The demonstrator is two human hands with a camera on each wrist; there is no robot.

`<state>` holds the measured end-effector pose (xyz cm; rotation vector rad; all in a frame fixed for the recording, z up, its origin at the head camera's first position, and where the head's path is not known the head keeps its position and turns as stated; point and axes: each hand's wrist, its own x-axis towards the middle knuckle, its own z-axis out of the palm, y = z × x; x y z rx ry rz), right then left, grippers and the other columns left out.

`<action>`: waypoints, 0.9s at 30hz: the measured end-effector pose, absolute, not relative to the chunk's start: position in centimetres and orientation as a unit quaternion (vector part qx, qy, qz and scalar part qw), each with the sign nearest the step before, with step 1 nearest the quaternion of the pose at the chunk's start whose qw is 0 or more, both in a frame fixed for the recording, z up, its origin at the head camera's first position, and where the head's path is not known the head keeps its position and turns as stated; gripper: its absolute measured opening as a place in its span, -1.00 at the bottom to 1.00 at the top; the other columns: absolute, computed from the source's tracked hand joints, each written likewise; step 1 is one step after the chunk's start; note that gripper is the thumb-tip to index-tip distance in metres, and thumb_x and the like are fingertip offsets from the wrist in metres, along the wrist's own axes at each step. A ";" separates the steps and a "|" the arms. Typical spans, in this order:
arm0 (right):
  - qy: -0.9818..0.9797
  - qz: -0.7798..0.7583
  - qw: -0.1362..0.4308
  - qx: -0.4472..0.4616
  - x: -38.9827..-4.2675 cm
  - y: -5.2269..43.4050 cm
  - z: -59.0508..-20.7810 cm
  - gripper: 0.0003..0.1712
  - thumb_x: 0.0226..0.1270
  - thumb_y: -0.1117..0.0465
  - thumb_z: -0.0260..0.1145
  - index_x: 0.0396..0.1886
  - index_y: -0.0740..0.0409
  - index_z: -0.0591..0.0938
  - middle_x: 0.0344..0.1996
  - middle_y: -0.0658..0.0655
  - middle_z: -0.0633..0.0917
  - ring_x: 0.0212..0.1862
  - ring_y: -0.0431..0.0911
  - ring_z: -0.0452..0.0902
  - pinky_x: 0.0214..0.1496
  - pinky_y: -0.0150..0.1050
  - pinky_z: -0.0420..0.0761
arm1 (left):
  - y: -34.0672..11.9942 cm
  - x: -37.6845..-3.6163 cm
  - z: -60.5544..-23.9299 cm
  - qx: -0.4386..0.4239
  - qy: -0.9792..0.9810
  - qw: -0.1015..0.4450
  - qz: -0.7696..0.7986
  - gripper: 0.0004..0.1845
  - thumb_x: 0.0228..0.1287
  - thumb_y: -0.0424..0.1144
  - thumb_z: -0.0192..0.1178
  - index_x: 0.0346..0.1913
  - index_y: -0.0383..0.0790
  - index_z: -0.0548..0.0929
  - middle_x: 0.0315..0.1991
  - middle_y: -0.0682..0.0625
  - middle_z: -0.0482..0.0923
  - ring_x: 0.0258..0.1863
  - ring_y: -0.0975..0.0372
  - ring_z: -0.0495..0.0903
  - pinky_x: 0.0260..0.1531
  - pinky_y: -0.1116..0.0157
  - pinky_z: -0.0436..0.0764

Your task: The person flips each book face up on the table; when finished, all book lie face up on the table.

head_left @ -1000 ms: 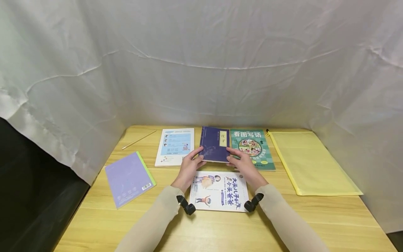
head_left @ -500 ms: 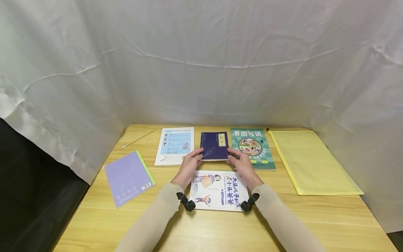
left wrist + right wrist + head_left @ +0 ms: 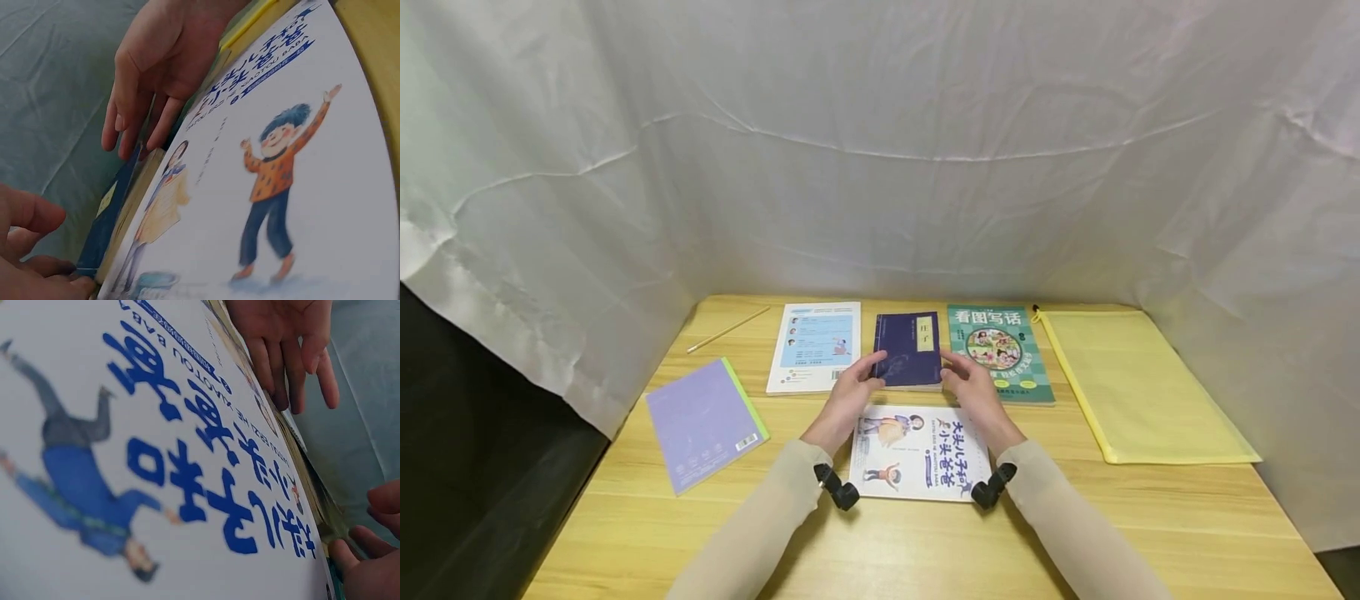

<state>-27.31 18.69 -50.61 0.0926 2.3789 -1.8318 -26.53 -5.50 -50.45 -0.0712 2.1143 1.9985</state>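
While I am flanking the navy book [image 3: 910,348] lying on the bench [image 3: 1150,517] between the white booklet [image 3: 815,347] and green workbook [image 3: 997,352], my left hand [image 3: 848,392] and right hand [image 3: 966,385] are spreading loosely at its near corners; careless nudging risks skewing it against its neighbours.

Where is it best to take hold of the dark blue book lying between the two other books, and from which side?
Probably by its near corners, coming from the front: the dark blue book lies flat, hemmed in by the white book and green book, leaving only its near edge free.
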 end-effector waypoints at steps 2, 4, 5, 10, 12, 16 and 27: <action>0.787 -0.615 0.048 0.027 -27.4 18.4 -50.5 -0.43 0.75 0.19 0.16 0.65 -0.03 0.45 0.59 0.17 0.49 0.62 0.12 0.38 0.71 0.09 0.44 | -6.1 -26.5 -50.2 -0.020 0.724 0.112 0.681 -0.37 0.56 -0.38 0.15 0.62 0.02 0.48 0.73 -0.11 0.22 0.75 -0.07 0.13 0.77 -0.18 0.13; 0.778 -0.627 0.021 0.018 -27.5 17.9 -50.3 -0.44 0.74 0.23 0.16 0.64 0.00 0.45 0.58 0.17 0.50 0.62 0.10 0.38 0.72 0.07 0.43 | -6.9 -26.6 -50.1 -0.018 0.721 0.104 0.684 -0.38 0.55 -0.39 0.16 0.61 -0.01 0.49 0.69 -0.14 0.30 0.72 -0.08 0.20 0.75 -0.17 0.21; 0.774 -0.633 0.009 0.010 -27.6 17.6 -50.2 -0.43 0.73 0.25 0.16 0.64 0.03 0.45 0.57 0.17 0.51 0.61 0.11 0.38 0.72 0.07 0.42 | -7.3 -26.7 -50.0 -0.017 0.720 0.098 0.687 -0.39 0.55 -0.39 0.16 0.59 -0.03 0.50 0.67 -0.16 0.34 0.69 -0.08 0.25 0.74 -0.17 0.24; 0.749 -0.661 -0.011 -0.041 -27.8 15.0 -49.9 -0.39 0.68 0.37 0.18 0.65 0.13 0.40 0.52 0.26 0.55 0.57 0.15 0.44 0.71 0.07 0.45 | -10.1 -27.2 -49.8 -0.026 0.715 0.058 0.697 -0.47 0.55 -0.38 0.16 0.52 -0.13 0.56 0.55 -0.19 0.49 0.58 -0.06 0.43 0.71 -0.10 0.32; 0.739 -0.671 0.001 -0.063 -28.0 13.8 -49.9 -0.36 0.67 0.39 0.18 0.66 0.12 0.38 0.54 0.30 0.52 0.57 0.19 0.44 0.71 0.08 0.45 | -11.3 -27.5 -49.8 -0.035 0.713 0.039 0.700 -0.51 0.57 -0.38 0.15 0.49 -0.18 0.58 0.54 -0.20 0.50 0.56 -0.06 0.44 0.71 -0.08 0.32; 0.712 -0.695 0.045 -0.092 -28.1 11.5 -50.0 -0.27 0.67 0.36 0.18 0.73 0.03 0.26 0.60 0.31 0.44 0.61 0.20 0.38 0.73 0.08 0.42 | -13.7 -28.0 -49.7 -0.060 0.715 0.010 0.696 -0.55 0.61 -0.39 0.11 0.46 -0.26 0.59 0.55 -0.22 0.47 0.60 -0.06 0.38 0.72 -0.04 0.31; 0.690 -0.701 0.140 -0.109 -28.2 8.2 -50.7 -0.12 0.68 0.13 0.22 0.82 -0.17 0.05 0.71 0.23 0.27 0.64 0.22 0.32 0.71 0.20 0.41 | -19.1 -27.2 -49.3 -0.150 0.753 0.003 0.640 -0.55 0.67 -0.29 0.02 0.49 -0.08 0.59 0.72 -0.07 0.27 0.76 -0.03 0.09 0.80 -0.13 0.07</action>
